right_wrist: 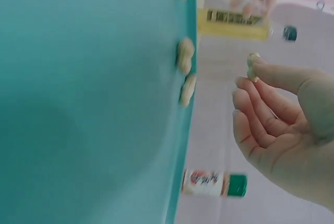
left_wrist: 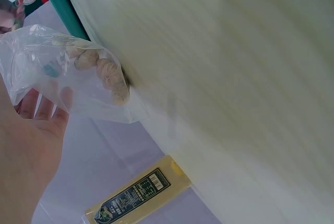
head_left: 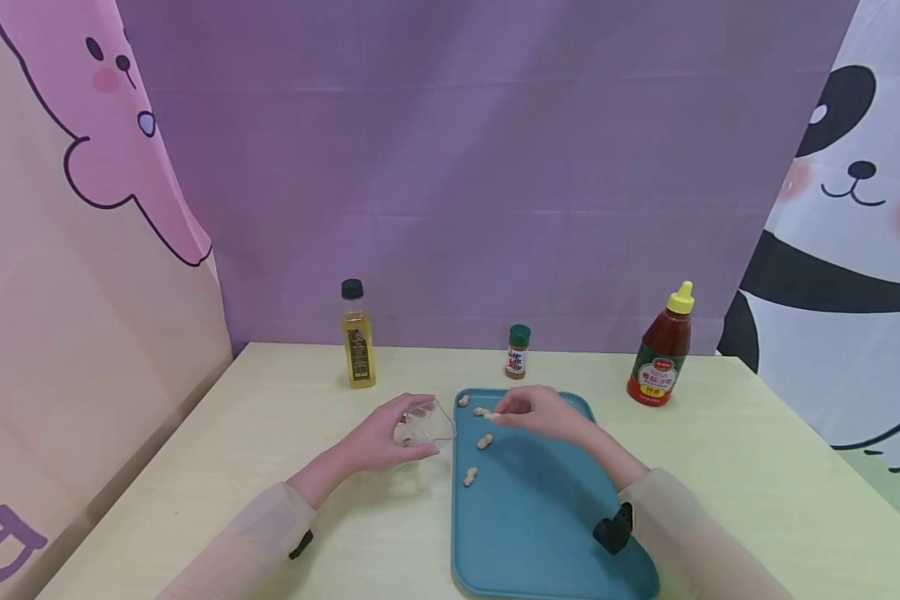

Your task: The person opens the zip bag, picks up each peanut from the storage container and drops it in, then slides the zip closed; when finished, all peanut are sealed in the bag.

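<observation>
My left hand [head_left: 381, 433] holds a clear plastic bag [head_left: 429, 423] just left of the blue tray [head_left: 547, 533]. Several unshelled peanuts [left_wrist: 107, 72] lie in the bottom of the bag in the left wrist view. Over the tray's far left part, my right hand [head_left: 543, 414] pinches one peanut [right_wrist: 252, 67] between thumb and fingertips. Along the tray's left side lie several more peanuts, among them a middle peanut [head_left: 485, 442] and a nearer peanut [head_left: 470, 476].
Behind the left hand stands an oil bottle [head_left: 358, 350] with a dark cap. A small green-capped spice jar [head_left: 517, 354] is just beyond the tray. To the far right stands a red sauce bottle [head_left: 656, 358] with a yellow top. A purple cloth [head_left: 450, 183] hangs behind the table.
</observation>
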`<action>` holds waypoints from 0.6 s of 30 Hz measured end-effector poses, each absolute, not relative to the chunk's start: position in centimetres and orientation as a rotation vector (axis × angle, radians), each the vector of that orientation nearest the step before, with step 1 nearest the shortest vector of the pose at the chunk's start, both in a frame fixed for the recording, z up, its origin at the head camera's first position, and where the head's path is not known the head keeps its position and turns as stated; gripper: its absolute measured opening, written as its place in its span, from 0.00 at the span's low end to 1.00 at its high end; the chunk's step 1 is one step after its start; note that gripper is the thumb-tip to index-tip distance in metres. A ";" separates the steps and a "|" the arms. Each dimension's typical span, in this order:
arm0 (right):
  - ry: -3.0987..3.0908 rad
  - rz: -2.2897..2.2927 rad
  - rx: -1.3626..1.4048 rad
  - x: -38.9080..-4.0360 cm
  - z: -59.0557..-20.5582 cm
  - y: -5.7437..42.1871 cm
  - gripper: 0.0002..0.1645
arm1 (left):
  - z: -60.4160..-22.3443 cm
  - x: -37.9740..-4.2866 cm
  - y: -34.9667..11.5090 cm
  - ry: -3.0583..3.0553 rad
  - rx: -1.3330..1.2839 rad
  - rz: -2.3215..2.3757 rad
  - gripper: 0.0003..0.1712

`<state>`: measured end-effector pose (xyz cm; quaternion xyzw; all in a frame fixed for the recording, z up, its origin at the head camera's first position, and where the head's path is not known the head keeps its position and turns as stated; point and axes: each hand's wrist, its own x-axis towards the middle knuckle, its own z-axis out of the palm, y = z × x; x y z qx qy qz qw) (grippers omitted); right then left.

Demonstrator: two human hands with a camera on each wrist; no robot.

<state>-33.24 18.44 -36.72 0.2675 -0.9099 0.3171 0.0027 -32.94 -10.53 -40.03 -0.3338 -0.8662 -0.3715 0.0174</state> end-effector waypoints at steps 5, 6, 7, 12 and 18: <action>-2.809 1.089 0.863 -32.5 -36.3 16.4 0.14 | -39.9 -32.9 -10.5 -2.696 -1.028 -1.166 0.43; -2.803 1.106 0.871 -32.4 -36.3 16.0 0.14 | -39.9 -32.9 -10.5 -2.695 -1.031 -1.164 0.43; -2.797 1.113 0.885 -32.4 -36.2 15.6 0.14 | -39.9 -32.9 -10.5 -2.699 -1.024 -1.164 0.43; -2.765 1.097 0.947 -32.0 -36.0 14.0 0.12 | -39.9 -32.9 -10.5 -2.683 -1.039 -1.159 0.43; -2.730 1.089 1.007 -31.6 -35.7 12.6 0.11 | -40.0 -33.0 -10.6 -2.661 -1.053 -1.164 0.42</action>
